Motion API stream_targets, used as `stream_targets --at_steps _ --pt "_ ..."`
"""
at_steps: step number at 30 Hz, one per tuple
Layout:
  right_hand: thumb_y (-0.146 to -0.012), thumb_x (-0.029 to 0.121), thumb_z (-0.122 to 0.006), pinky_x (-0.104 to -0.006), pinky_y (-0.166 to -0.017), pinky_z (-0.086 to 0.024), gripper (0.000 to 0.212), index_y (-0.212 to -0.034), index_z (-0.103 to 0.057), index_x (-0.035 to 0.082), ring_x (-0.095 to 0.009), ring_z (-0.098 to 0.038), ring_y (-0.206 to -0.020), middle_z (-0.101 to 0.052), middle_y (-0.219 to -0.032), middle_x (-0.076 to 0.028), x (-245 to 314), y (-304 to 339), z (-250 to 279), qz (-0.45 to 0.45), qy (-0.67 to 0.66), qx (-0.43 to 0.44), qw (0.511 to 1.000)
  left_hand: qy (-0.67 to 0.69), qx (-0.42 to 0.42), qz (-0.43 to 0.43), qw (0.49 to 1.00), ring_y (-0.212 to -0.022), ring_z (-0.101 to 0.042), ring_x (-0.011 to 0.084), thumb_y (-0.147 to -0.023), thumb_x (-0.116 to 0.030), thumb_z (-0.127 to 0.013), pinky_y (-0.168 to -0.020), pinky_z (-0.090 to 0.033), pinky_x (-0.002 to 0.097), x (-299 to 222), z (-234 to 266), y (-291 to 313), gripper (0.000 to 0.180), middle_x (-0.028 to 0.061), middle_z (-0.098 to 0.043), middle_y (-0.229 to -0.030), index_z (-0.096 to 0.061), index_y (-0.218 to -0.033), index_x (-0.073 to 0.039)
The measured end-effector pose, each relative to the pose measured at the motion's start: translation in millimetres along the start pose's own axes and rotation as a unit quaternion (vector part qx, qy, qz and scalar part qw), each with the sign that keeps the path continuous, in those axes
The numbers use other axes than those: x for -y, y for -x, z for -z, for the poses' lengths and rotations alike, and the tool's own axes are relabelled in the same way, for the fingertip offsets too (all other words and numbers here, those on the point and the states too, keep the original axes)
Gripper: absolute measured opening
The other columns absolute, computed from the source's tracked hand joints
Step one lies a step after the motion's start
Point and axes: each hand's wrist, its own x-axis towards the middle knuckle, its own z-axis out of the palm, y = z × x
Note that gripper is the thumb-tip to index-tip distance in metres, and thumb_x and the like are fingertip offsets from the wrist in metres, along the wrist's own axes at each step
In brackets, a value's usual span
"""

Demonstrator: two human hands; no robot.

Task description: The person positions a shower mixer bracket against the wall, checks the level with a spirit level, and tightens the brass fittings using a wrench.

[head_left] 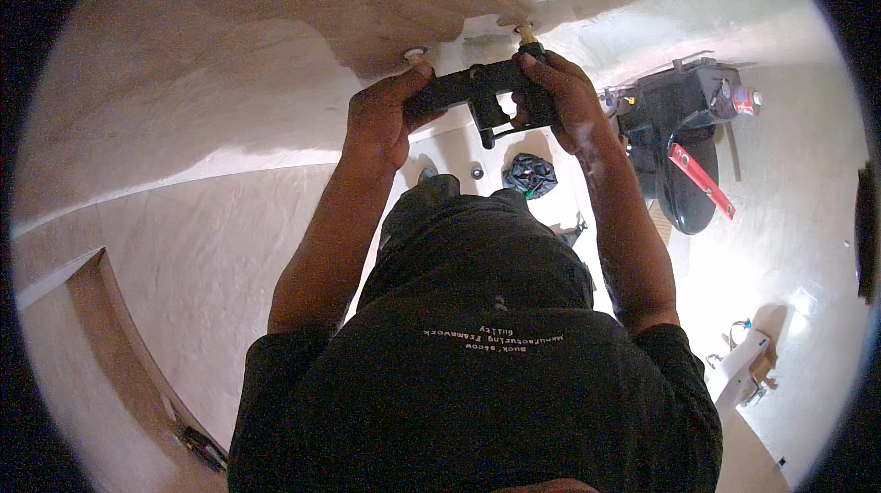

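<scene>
Two pipe fittings, a pale left one and a brass right one, stand out from the wall, and you hold the black fixture up at them. Your left hand has its fingers wrapped round one end; your right hand grips the other. The fixture looks lined up, but whether either joint is made you cannot tell from here; seating and tightening probably remain. A dark bag lies on the floor below. Beyond your right forearm stands a black toilet, with a red level across it. Nothing seems to block the fittings, though the toilet may crowd your right elbow.
</scene>
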Motion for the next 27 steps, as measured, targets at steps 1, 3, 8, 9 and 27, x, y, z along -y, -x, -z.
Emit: stream_targets --at_steps 1,3,8,9,27 --pt "-0.101 0.026 -0.061 -0.032 -0.053 -0.06 0.035 -0.118 -0.056 -0.004 -0.018 -0.064 -0.06 -0.063 -0.082 -0.01 0.0 -0.1 0.1 0.001 0.0 -0.002 1.0 0.011 -0.007 -0.009 1.0 -0.095 -0.072 0.0287 -0.092 -0.021 -0.074 -0.082 -0.064 0.0478 2.2 0.6 -1.1 0.034 0.0164 -0.07 -0.105 -0.065 -0.112 0.005" --pt "-0.101 0.026 -0.061 -0.0319 -0.053 -0.06 0.034 -0.118 -0.057 -0.003 -0.017 -0.064 -0.061 -0.063 -0.083 -0.01 -1.5 -0.7 1.6 -0.007 -0.009 0.01 1.0 0.02 -0.011 -0.015 1.0 -0.092 -0.072 0.0282 -0.09 -0.019 -0.076 -0.08 -0.064 0.0453 2.8 -2.1 1.4 0.034 0.0163 -0.07 -0.104 -0.065 -0.111 0.005" --pt "-0.101 0.027 -0.062 -0.0318 -0.053 -0.06 0.034 -0.118 -0.057 -0.002 -0.017 -0.064 -0.06 -0.064 -0.083 -0.009 0.6 1.2 -0.3 0.001 -0.014 0.005 1.0 0.043 0.05 0.024 0.998 -0.095 -0.071 0.0281 -0.093 -0.024 -0.072 -0.081 -0.064 0.0468 -4.6 -6.0 14.3 0.036 0.0169 -0.07 -0.104 -0.065 -0.112 0.005" --pt "-0.101 0.027 -0.062 -0.0319 -0.053 -0.06 0.034 -0.117 -0.058 -0.002 -0.017 -0.064 -0.06 -0.064 -0.083 -0.009 0.9 0.9 0.1 0.001 -0.009 0.011 1.0 0.043 0.051 0.024 0.997 -0.095 -0.071 0.0281 -0.093 -0.024 -0.072 -0.081 -0.064 0.0468 -3.6 -4.7 12.8 0.036 0.0169 -0.07 -0.104 -0.065 -0.112 0.005" --pt "-0.1 0.03 -0.063 -0.0328 -0.054 -0.06 0.037 -0.118 -0.058 -0.002 -0.018 -0.064 -0.064 -0.063 -0.083 -0.009 1.0 2.5 -2.4 -0.003 0.011 -0.01 1.0 -0.058 -0.038 0.033 0.997 -0.104 -0.066 0.028 -0.088 -0.031 -0.072 -0.09 -0.056 0.0526 -8.5 -14.8 12.8 0.038 0.0129 -0.069 -0.111 -0.068 -0.112 -0.002"
